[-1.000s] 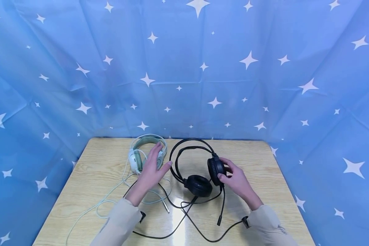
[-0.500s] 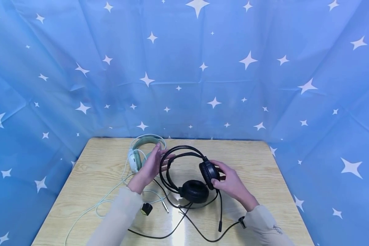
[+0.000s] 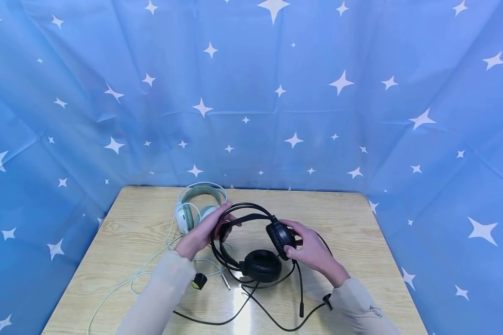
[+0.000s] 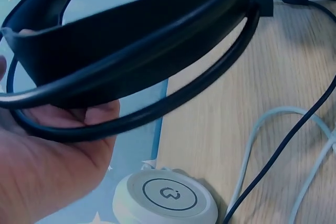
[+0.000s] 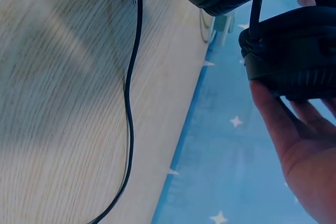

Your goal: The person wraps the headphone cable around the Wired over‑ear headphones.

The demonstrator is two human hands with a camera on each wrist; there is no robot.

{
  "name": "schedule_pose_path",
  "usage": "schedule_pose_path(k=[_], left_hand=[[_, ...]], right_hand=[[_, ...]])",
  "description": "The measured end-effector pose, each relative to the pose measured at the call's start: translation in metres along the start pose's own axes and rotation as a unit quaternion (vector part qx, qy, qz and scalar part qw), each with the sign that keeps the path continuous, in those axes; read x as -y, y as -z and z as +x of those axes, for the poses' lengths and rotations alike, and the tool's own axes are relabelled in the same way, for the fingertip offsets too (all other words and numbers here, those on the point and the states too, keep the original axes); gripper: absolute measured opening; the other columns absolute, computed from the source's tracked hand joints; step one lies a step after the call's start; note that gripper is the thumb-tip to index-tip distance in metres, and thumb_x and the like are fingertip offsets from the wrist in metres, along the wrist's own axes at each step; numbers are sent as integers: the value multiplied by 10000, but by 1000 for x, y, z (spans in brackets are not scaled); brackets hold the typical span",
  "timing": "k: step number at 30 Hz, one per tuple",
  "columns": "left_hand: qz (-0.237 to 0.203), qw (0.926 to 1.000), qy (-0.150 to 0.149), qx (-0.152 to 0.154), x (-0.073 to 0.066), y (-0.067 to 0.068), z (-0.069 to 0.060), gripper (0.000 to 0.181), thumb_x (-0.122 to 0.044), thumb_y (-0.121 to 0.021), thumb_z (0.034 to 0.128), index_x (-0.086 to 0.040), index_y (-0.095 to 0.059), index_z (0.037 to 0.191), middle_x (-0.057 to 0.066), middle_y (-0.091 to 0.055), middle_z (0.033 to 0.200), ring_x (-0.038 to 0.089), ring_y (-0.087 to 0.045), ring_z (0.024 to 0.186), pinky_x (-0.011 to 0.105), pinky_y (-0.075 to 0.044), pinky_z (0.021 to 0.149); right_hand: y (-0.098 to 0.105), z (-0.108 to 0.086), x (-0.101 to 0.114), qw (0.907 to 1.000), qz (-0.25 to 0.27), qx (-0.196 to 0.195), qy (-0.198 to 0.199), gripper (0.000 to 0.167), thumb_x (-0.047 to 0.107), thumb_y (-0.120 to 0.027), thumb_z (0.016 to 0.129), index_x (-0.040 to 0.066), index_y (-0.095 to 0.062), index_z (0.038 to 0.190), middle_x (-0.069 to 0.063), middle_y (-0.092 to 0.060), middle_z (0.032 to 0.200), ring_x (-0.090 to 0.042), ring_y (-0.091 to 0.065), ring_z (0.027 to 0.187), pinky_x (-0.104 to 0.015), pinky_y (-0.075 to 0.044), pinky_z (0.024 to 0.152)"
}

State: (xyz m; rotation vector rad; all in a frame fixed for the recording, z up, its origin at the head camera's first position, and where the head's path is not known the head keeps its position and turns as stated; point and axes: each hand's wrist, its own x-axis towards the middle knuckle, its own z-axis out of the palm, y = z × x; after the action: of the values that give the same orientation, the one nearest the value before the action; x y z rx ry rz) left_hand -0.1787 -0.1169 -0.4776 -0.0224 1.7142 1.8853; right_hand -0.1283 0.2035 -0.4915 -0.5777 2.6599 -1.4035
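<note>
Black over-ear headset with a twin-rail headband point(image 3: 260, 261): lower centre of the frame, bridging the space between my hands. Long axis slants from headband point(image 4: 142, 45) at left to ear cups at lower right. Neither hand is nearer; both are on it. My left hand point(image 3: 203, 232) grips the headband's left side, its fingers curled round the band. My right hand point(image 3: 312, 251) pinches the upper ear cup point(image 3: 281, 238) between thumb and fingers. Whether the lower ear cup point(image 3: 264, 267) touches the pale wood-grain table point(image 3: 339, 211), I cannot tell.

Mint-and-white headset point(image 3: 182, 218): just beside my left hand, which partly covers its right cup. Left fingertips partly hidden. A thin black cable point(image 3: 214, 323) runs out of sight at my left sleeve point(image 3: 159, 288). Right wrist view cuts off the held cup.
</note>
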Motion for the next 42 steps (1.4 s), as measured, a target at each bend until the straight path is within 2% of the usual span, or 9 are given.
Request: schedule_pose_path(k=[4,8,13,17,20,23,29,36,42], left_hand=[[-152,9998,-62,-94,-3,0,-2,611,-608,-481,1021,-46,-721,1047,-3,-623,662,117,-536,524,246,-442,533],[-60,9992,-389,81,-6,3,-6,417,-447,-561,1043,-49,-683,1054,17,-649,721,113,-581,588,247,-498,583],[922,9917,-718,528,-10,6,-12,395,-238,-721,959,-1,-612,1256,60,-660,983,172,-606,841,272,-500,722],[1813,9800,-759,321,-14,2,-15,553,-230,-787,890,-36,-601,1373,94,-634,1289,226,-575,1044,332,-493,832],[2166,9742,-637,-7,-14,-1,-15,468,-210,-757,896,-1,-639,1298,89,-678,1241,196,-592,921,312,-490,778],[2324,9706,-592,-201,-15,-3,-15,316,-158,-687,931,33,-680,1182,62,-702,1039,153,-554,739,289,-459,699],[2162,9704,-832,-685,-13,-8,-14,141,-174,-642,954,-37,-639,989,9,-530,743,157,-511,674,322,-433,688],[1310,9752,-1352,-1161,-7,-18,-12,255,-139,-655,942,2,-616,1151,105,-663,1059,169,-637,880,306,-491,870],[834,9730,-1741,-1262,-6,-23,-13,219,-44,-648,899,25,-581,1095,84,-583,918,153,-523,580,242,-480,575]], right_hand=[[1,0,1,9999,60,84,-102,714,146,-660,784,159,-545,1489,-114,-593,1412,-302,-632,1156,-342,-581,827],[1,1,1,9998,69,110,-155,715,143,-656,783,167,-543,1489,-110,-590,1415,-297,-629,1154,-344,-580,824],[3,1,2,9999,25,103,-41,720,145,-650,779,162,-541,1491,-111,-597,1405,-306,-633,1152,-341,-580,816],[5,1,4,9999,-49,105,71,727,140,-645,778,170,-535,1496,-89,-594,1399,-284,-630,1135,-339,-578,823],[6,1,5,9998,-98,107,148,732,134,-643,777,166,-528,1499,-90,-592,1395,-274,-622,1117,-345,-576,826],[5,1,7,9996,-182,75,177,741,140,-653,767,171,-532,1497,-79,-596,1393,-258,-623,1093,-358,-576,829],[5,2,11,9990,-410,56,150,740,176,-666,772,194,-531,1499,-51,-586,1414,-236,-628,1075,-382,-570,844],[7,6,11,9994,-159,35,311,751,154,-652,774,174,-511,1511,-87,-554,1451,-264,-599,1117,-425,-559,871],[5,8,6,9992,-115,39,379,758,132,-664,792,201,-485,1525,-72,-520,1483,-260,-569,1190,-446,-545,923]])
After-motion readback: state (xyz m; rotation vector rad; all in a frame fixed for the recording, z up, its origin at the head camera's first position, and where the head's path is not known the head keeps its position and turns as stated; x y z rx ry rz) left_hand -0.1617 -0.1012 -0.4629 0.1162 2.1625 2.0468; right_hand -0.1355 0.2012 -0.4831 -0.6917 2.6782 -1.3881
